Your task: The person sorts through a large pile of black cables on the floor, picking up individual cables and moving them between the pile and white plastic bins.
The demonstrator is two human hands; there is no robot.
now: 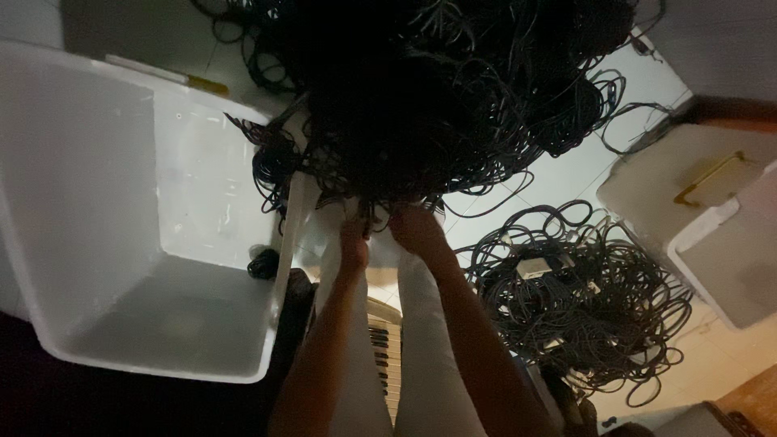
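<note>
Both hands, left hand (354,245) and right hand (415,229), at frame centre under a big tangled cable heap (437,89) filling the upper middle, fingers hidden among strands, grip impossible to tell; likely heavy, floppy, snag-prone, best gathered from beneath, beside white bin (121,243) at left.

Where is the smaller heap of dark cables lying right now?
In the head view, the smaller heap of dark cables lies on the pale floor, right of the right hand, below the big tangle.
</note>
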